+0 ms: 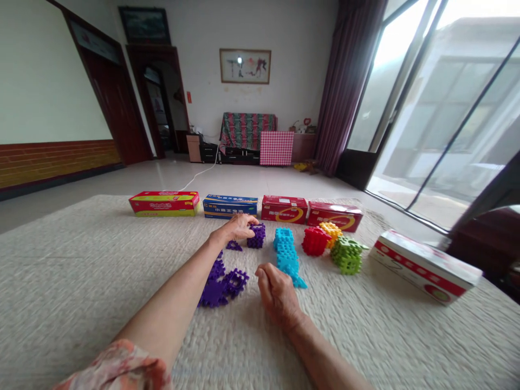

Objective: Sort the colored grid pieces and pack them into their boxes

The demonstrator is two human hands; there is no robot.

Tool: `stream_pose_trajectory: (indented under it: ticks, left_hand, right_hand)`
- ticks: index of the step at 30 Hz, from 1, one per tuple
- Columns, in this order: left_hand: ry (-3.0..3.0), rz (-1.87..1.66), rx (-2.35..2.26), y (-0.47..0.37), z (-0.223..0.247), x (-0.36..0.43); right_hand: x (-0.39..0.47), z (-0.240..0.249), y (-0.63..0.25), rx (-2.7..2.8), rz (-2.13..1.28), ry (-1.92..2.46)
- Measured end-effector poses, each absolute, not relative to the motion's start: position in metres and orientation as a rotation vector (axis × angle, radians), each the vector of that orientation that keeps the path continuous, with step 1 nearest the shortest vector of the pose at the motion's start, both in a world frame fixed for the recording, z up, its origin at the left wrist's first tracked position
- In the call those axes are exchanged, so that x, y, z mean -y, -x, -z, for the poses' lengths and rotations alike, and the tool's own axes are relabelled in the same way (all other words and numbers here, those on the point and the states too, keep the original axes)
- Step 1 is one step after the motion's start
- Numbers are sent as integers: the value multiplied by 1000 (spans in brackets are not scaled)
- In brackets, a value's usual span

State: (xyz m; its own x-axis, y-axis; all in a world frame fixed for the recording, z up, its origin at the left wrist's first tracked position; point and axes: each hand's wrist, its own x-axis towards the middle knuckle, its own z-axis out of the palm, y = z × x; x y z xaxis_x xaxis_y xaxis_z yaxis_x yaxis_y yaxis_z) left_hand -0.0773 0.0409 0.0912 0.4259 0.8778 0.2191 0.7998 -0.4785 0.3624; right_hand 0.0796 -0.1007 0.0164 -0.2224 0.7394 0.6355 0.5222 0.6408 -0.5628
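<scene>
My left hand (pixel 241 227) reaches forward, its thumb and fingers closed on the near-left side and top of a purple cube (pixel 257 237) built from interlocking plastic pieces. Loose purple interlocking pieces (pixel 215 290) lie beneath and beside my left forearm, which hides some of them. A small purple triangular piece (pixel 233 246) sits just left of the cube. My right hand (pixel 278 292) rests on the woven mat as a loose fist, with nothing showing in it. Just beyond it stands a row of light blue joined blocks (pixel 286 252), with a pointed piece at the near end.
Red (pixel 316 241), yellow (pixel 332 232) and green block cubes (pixel 347 254) stand to the right. Along the back are a red-yellow box (pixel 164 204), a blue box (pixel 230 207) and two red boxes (pixel 284 209). A white-red box (pixel 424 265) lies far right on the mat (pixel 101 260).
</scene>
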Motion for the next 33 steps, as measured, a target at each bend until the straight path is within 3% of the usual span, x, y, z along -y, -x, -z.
stream_pose_trajectory:
  ticks: [16,23,29,33]
  left_hand:
    - [-2643,-301,-1441,59,-87,-44]
    - [-2612,-342,-1393,50,-83,-47]
    - [-2416,-630,-1569,90,-93,-37]
    - [-2321,-506,-1809,129,-90,-15]
  right_hand:
    - [100,-17,-79,1893,-298,1002]
    - [101,-18,-79,1904,-288,1009]
    - [101,-19,-79,1897,-298,1002]
    - [101,-20,-79,1891,-296,999]
